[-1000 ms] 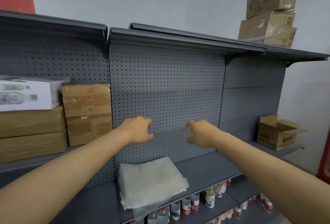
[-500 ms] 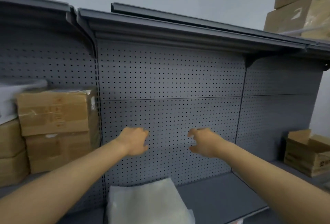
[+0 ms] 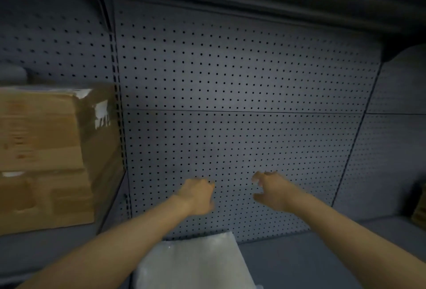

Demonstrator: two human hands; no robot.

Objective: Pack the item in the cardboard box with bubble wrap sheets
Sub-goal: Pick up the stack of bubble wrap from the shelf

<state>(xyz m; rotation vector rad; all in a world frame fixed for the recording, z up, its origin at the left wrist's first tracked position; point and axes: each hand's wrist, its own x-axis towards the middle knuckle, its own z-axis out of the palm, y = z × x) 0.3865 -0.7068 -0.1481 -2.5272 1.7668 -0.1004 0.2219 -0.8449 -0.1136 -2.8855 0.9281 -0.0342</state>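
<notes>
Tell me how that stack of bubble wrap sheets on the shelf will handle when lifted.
The bubble wrap sheets look thin and translucent, so probably light and floppy, sagging at unsupported edges. Loosely stacked, the top sheets may slide apart.

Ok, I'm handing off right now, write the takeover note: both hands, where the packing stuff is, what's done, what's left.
Left hand: held out above the shelf, fingers loosely curled, holding nothing.
Right hand: the same, empty.
Bubble wrap stack: lies on the shelf below and between the forearms, untouched.
Cardboard boxes: stacked on the shelf to the left, closed as far as the blur shows.
Done: nothing visible; no sheet taken, no item in view.
Left: take a sheet, wrap the item, pack it in a box.
</notes>
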